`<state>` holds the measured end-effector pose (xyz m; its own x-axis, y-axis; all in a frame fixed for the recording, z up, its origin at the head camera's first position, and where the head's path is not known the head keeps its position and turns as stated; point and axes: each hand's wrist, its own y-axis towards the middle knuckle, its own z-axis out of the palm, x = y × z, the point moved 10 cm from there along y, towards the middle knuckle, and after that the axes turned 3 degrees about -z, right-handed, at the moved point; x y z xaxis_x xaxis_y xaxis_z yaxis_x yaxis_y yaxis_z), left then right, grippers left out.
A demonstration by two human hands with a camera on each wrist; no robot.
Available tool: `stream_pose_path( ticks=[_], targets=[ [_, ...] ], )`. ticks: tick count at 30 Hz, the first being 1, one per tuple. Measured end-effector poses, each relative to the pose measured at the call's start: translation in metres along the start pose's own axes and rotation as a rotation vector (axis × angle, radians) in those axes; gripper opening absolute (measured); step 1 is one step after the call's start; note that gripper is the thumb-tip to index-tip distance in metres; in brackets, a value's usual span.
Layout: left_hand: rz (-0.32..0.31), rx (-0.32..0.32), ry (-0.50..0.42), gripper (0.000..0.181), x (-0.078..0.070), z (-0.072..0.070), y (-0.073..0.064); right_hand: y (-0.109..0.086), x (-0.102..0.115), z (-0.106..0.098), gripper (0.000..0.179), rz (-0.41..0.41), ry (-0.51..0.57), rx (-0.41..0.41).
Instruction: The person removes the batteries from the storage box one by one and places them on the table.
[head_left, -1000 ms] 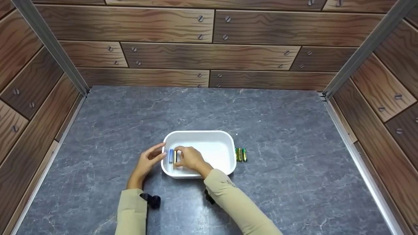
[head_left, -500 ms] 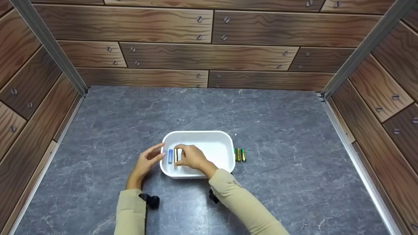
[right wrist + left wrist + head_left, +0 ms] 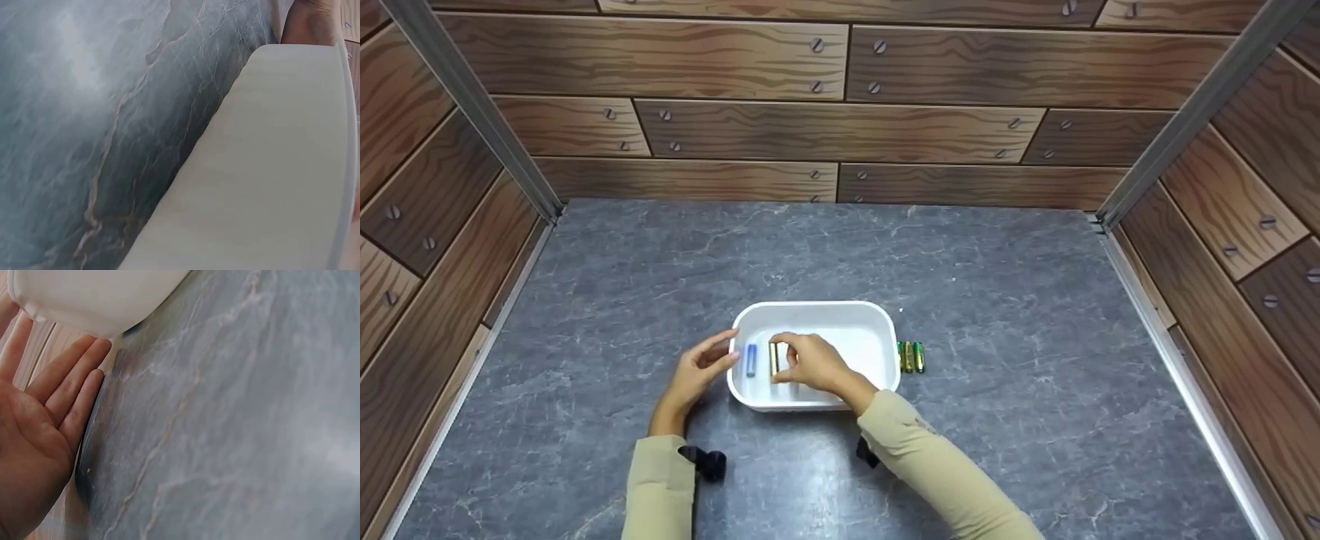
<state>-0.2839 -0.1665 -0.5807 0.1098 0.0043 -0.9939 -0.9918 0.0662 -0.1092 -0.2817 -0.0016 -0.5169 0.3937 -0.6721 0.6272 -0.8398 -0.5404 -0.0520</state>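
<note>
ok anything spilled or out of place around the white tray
Nothing looks spilled or damaged. Only tiny white specks on the dark tabletop, right of the tray, stand out; too small to identify.

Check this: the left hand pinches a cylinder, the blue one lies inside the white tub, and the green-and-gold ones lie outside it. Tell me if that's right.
Wrong hand: the head view shows the right hand pinching the cylinder. The rest stands: the blue one lies inside the white tub, and the green-and-gold ones lie outside it.
</note>
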Motion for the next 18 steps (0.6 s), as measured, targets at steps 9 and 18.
stream_pose_path(
  ticks=[9, 18],
  targets=[
    [-0.007, -0.015, -0.001, 0.045, 0.0, -0.003, 0.0, -0.009, -0.001, -0.017, 0.056, -0.035, 0.017, -0.028],
    [-0.032, -0.008, 0.012, 0.045, 0.002, -0.001, -0.001, -0.019, -0.003, -0.029, 0.056, -0.055, 0.052, -0.036]
  ],
)
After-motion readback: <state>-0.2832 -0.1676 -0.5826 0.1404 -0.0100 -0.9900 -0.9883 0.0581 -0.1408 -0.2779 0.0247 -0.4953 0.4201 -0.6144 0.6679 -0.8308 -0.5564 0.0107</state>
